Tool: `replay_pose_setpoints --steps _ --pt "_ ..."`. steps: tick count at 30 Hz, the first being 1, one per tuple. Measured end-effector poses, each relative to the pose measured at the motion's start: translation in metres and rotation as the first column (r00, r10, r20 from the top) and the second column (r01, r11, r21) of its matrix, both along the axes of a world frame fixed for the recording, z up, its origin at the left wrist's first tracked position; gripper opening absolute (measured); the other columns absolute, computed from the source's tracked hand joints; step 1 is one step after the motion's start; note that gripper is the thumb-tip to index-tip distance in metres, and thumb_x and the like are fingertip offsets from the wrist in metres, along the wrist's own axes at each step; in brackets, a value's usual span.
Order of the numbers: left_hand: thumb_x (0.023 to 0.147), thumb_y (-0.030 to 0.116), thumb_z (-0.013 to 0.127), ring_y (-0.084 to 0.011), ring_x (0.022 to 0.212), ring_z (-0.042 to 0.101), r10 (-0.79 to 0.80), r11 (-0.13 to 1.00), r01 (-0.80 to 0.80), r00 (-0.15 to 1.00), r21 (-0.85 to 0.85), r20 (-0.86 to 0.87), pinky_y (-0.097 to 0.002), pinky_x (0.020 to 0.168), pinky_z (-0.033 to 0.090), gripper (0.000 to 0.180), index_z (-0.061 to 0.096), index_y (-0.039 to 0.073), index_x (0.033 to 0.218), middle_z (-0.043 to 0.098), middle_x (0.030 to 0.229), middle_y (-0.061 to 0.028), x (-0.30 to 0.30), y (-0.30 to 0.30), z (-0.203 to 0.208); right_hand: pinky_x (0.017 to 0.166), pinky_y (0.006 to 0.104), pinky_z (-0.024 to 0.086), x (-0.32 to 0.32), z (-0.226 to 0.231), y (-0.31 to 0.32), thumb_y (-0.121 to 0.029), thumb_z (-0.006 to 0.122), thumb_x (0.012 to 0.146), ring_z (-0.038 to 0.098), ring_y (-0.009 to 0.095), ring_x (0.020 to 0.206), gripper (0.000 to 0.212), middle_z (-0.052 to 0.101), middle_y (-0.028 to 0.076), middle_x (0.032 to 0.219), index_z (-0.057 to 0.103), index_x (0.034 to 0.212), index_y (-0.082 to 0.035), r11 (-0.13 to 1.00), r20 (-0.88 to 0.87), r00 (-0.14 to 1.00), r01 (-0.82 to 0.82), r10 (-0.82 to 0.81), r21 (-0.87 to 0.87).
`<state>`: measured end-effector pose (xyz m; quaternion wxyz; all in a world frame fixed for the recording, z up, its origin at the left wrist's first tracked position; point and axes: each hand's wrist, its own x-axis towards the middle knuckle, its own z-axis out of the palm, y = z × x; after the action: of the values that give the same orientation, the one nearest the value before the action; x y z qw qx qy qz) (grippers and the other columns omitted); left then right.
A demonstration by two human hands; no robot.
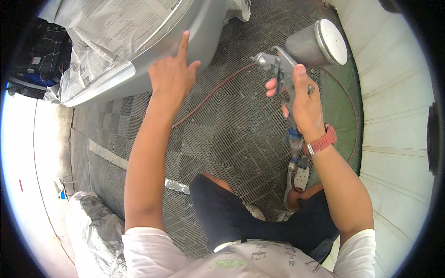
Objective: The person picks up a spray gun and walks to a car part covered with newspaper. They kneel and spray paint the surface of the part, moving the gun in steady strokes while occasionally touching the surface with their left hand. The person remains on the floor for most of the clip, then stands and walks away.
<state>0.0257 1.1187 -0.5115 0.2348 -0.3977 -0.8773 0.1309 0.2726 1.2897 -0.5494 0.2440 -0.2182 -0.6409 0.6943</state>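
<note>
My left hand (172, 74) reaches up to a silver-grey car body panel (204, 34); its index finger is stretched out and touches the panel's painted face. My right hand (299, 99) is closed around the grip of a metal spray gun (278, 62), fingers over the trigger. The gun carries a silver cup with a flat lid (320, 41) on top and points left toward the panel. A red band sits on my right wrist (321, 142).
Newspaper masking (106, 28) covers the upper part of the panel. A reddish air hose (213, 92) runs across the dark grated floor (222, 134). A pale curved wall (398, 120) stands at the right, crumpled plastic sheeting (88, 222) at the lower left.
</note>
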Motion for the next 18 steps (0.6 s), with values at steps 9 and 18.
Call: replay_pose_setpoints --steps 9,18 --pt "0.097 0.044 0.073 -0.0363 0.094 0.072 0.092 0.948 -0.252 0.802 0.196 0.59 -0.0479 0.082 0.057 0.071 0.055 0.002 0.152 0.075 0.101 -0.0193 0.143 -0.161 -0.127 0.051 0.024 0.046 -0.002 -0.039 -0.033 -0.054 0.035 0.114 0.067 0.011 0.08 0.062 0.071 0.005 0.093 0.066 0.133 -0.004 0.992 0.085 0.991 -0.097 0.103 -0.081" --pt "0.094 0.046 0.075 -0.0398 0.127 0.062 0.087 0.913 -0.331 0.732 0.24 0.676 -0.0502 0.115 0.042 0.053 0.075 0.006 0.129 0.07 0.135 -0.0169 0.218 -0.205 -0.2 0.054 0.0266 0.047 -0.016 -0.047 -0.08 -0.056 0.047 0.112 0.06 0.009 0.064 0.063 0.071 0.003 0.081 0.065 0.144 -0.005 0.931 0.033 0.942 -0.326 0.335 -0.162"
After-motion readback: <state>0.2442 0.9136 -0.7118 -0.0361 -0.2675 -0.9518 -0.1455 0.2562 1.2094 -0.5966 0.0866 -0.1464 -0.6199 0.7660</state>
